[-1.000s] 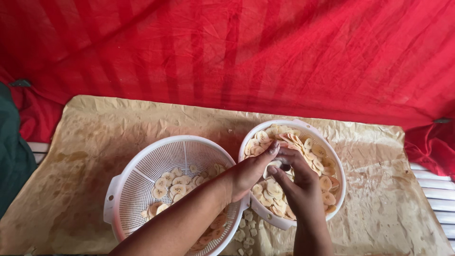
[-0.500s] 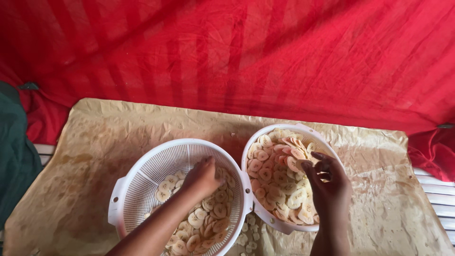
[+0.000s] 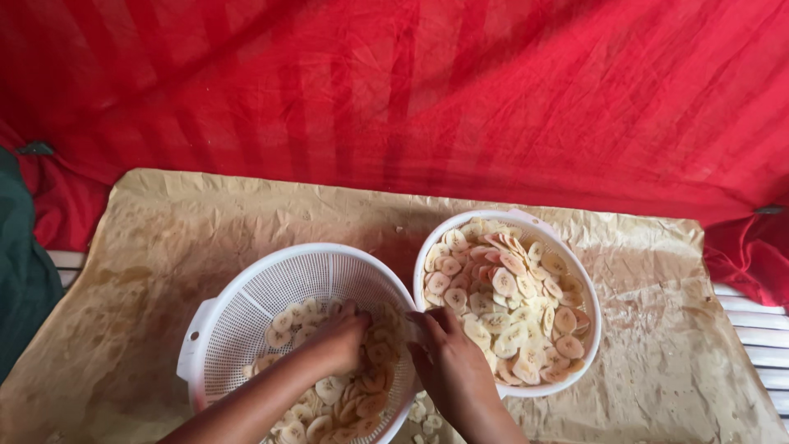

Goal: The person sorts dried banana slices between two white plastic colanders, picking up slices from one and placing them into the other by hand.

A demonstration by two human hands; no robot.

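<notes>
Both hands work at two white containers of pale banana slices (image 3: 501, 316). Left hand (image 3: 339, 344) sits curled, knuckles up, on slices inside the perforated colander (image 3: 246, 308); its grip cannot be told. Right hand (image 3: 448, 358), fingers loosely bent, rests between colander and bowl (image 3: 588, 296), on crumpled brown paper (image 3: 197, 222) before red cloth (image 3: 411, 90).

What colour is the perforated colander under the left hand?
White colander, seen best in the head view.
</notes>
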